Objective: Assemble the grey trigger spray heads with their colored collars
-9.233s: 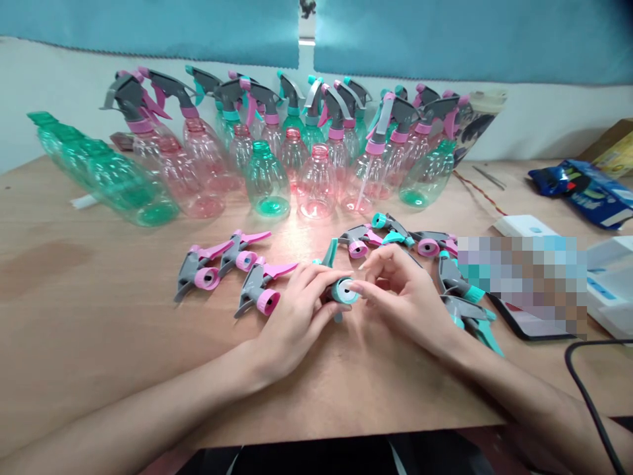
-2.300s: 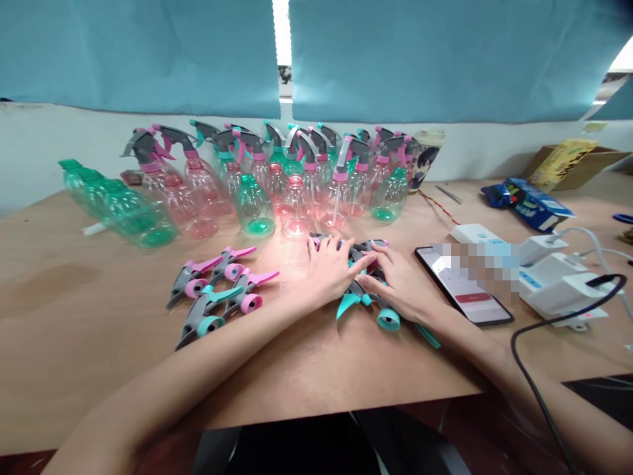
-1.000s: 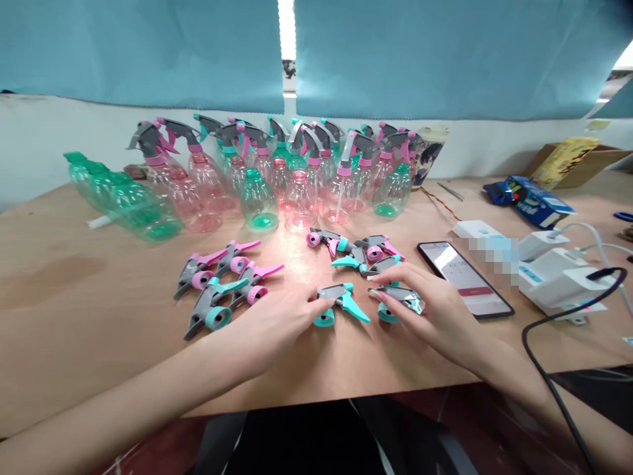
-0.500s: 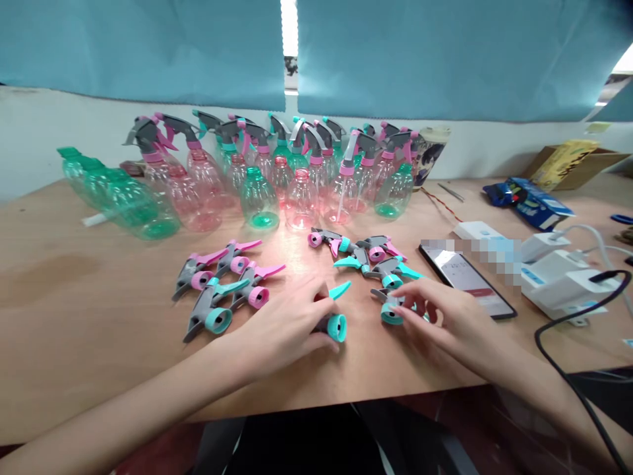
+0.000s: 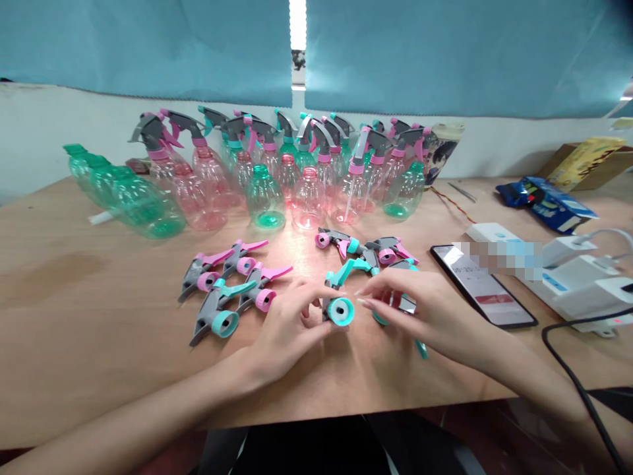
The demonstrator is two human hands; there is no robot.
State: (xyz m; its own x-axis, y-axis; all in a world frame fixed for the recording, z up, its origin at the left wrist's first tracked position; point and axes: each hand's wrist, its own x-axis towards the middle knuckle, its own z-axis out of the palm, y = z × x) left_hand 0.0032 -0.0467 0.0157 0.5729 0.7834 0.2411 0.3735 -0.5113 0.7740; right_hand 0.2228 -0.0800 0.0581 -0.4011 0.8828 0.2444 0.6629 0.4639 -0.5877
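Note:
My left hand [image 5: 291, 316] pinches a grey trigger spray head [image 5: 341, 311] with a teal collar and teal trigger, its round opening turned towards me. My right hand [image 5: 420, 307] is just right of that collar, thumb and forefinger a little apart with nothing seen between them. Partly hidden beneath the right fingers lies another teal spray head [image 5: 380, 318]. Left of my left hand rest several spray heads, most with pink parts [image 5: 266, 300] and one with a teal collar [image 5: 225, 324]. More pink and teal spray heads [image 5: 387, 254] lie just beyond my hands.
Clear green and pink bottles [image 5: 309, 201], many with spray heads on, stand in rows at the back. Green bottles [image 5: 148, 208] are at the left. A phone [image 5: 482, 290], a power strip with chargers [image 5: 578, 280], a black cable [image 5: 558, 369] and a blue packet [image 5: 548, 204] lie right.
My left hand has turned its spray head so the opening faces me more. My right hand has come off the other teal spray head and moved left beside the held one.

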